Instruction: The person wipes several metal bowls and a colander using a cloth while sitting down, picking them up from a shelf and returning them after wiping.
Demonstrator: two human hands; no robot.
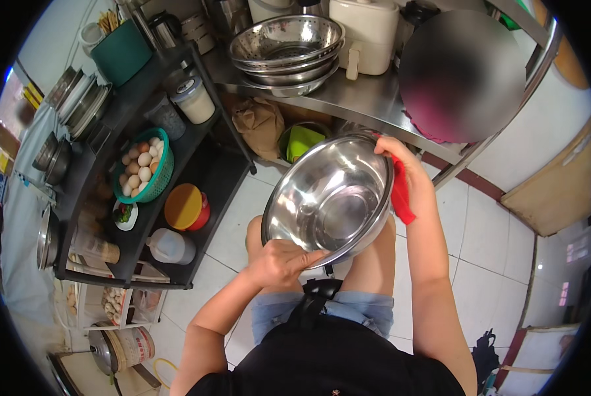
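A large stainless steel basin point(345, 213) is held tilted over my knees, its bare inside turned up towards me. My left hand point(283, 262) grips the near rim, with a finger lying along the edge. At the far right rim my right hand point(402, 156) keeps hold of the basin. A red cloth point(402, 195) hangs down outside the basin below that hand; whether the fingers clasp it or press it to the wall is hidden. Inside, the basin shows only bright reflections.
A steel shelf point(374, 106) ahead carries nested colanders point(288, 47) and a white appliance point(364, 37). Below sit a paper bag point(259, 126) and a green cloth point(303, 141). The black rack point(186, 136) at left holds a basket of eggs point(149, 185), a yellow-lidded tub point(182, 207) and a jug point(171, 246).
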